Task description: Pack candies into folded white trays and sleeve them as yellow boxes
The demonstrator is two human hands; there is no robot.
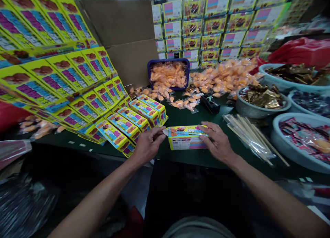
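A small printed carton (189,143) in yellow, blue and pink lies on the green table right in front of me. My right hand (215,140) grips its right end, fingers over the top and thumb against the near side. At the carton's left end, my left hand (151,141) pinches a small pale flap with thumb and forefinger. What lies behind those fingertips is hidden. Left of the carton, a row of similar cartons (126,124) lies close by my left hand.
Stacked cartons (48,74) lean at the left beside a cardboard sheet (126,42). Behind are a purple basket (149,71) of wrapped orange pieces, a black tape dispenser (210,105) and stacked wrapped cartons (193,28). At right lie wooden sticks (250,134) and several bowls (277,134) of packets.
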